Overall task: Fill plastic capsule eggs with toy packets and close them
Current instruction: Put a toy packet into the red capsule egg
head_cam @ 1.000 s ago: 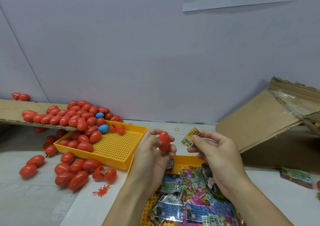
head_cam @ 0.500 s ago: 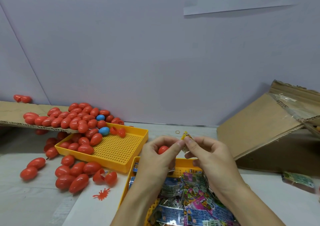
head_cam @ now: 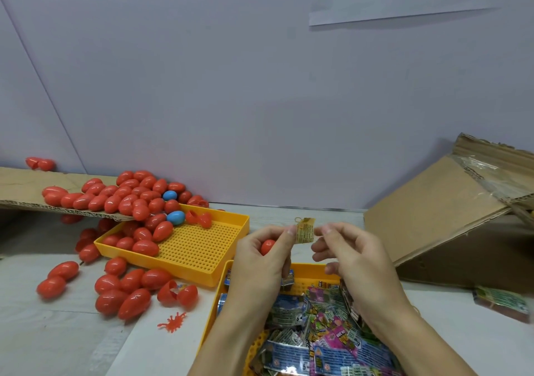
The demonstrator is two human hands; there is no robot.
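left hand [head_cam: 261,255] cupping red egg [head_cam: 268,246], pinching folded packet [head_cam: 304,230]

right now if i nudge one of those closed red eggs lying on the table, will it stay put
Probably not: the red eggs look smooth, rounded and glossy, so one would likely roll, wobbling off line. They are hollow capsules, so likely light and easily knocked.
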